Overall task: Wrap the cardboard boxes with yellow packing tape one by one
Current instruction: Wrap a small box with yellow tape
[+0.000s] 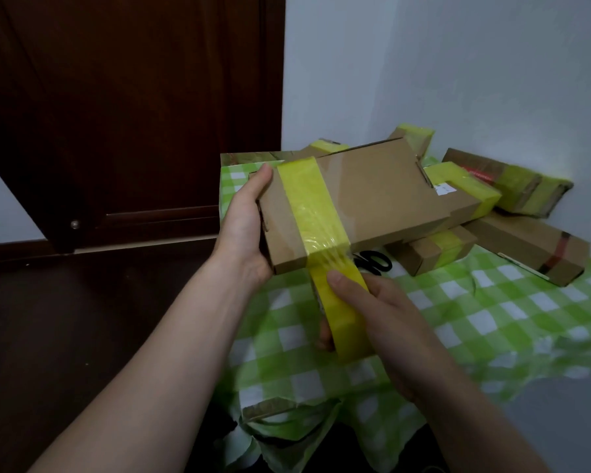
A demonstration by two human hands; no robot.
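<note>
I hold a flat cardboard box [382,196] in the air above the table, tilted. My left hand [243,227] grips its left end, thumb on top. A band of yellow tape [311,203] crosses the box's top near that end and runs down over the front edge to the yellow tape roll [343,312]. My right hand [386,322] grips the roll just below the box, thumb pressed on the roll's outer face.
Several taped boxes [464,186] lie piled against the white wall at the back right. Black scissors [376,262] lie under the held box on the green checked tablecloth [475,319]. A dark wooden door [133,114] stands at the left.
</note>
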